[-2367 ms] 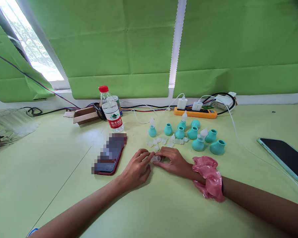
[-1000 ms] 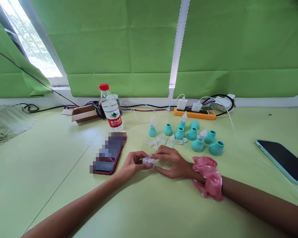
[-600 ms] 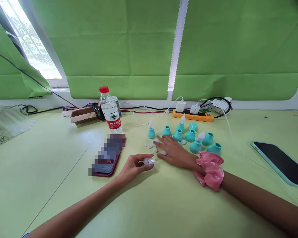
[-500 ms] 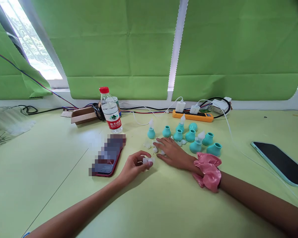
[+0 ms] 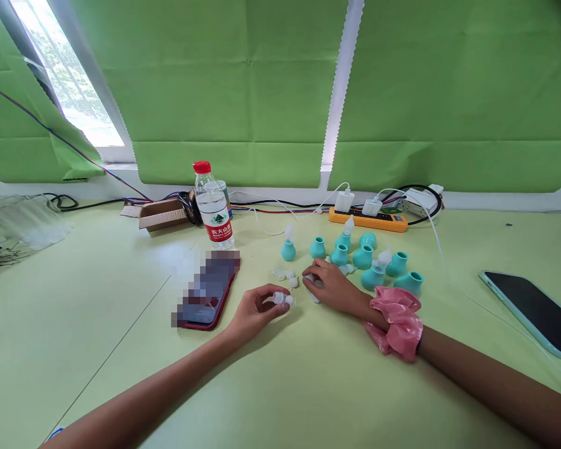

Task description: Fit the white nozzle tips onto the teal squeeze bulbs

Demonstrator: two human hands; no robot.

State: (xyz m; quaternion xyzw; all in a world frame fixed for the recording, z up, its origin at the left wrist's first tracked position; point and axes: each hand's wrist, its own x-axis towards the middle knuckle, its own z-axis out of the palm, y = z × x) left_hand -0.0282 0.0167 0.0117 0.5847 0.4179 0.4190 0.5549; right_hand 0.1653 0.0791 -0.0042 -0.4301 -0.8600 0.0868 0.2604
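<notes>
My left hand (image 5: 255,310) rests on the green table and pinches a small clear plastic piece (image 5: 281,298) between thumb and fingers. A little to its right, my right hand (image 5: 331,284) lies among several loose clear plastic parts (image 5: 284,275), fingers curled over one of them that I cannot make out well. A pink scrunchie (image 5: 397,321) sits on the right wrist. Just behind the right hand stand several teal rubber bulbs (image 5: 363,256), some with clear tips fitted, such as the leftmost one (image 5: 288,247).
A red phone (image 5: 209,290) lies left of my left hand. Behind it stand a water bottle (image 5: 214,206) and a small cardboard box (image 5: 163,216). An orange power strip (image 5: 367,219) with chargers and cables runs along the wall. Another phone (image 5: 534,304) lies at right.
The hands, together on the clear piece earlier, have parted. The left keeps the piece; the right reached out to the loose parts near the bulbs and curled its fingers there.
</notes>
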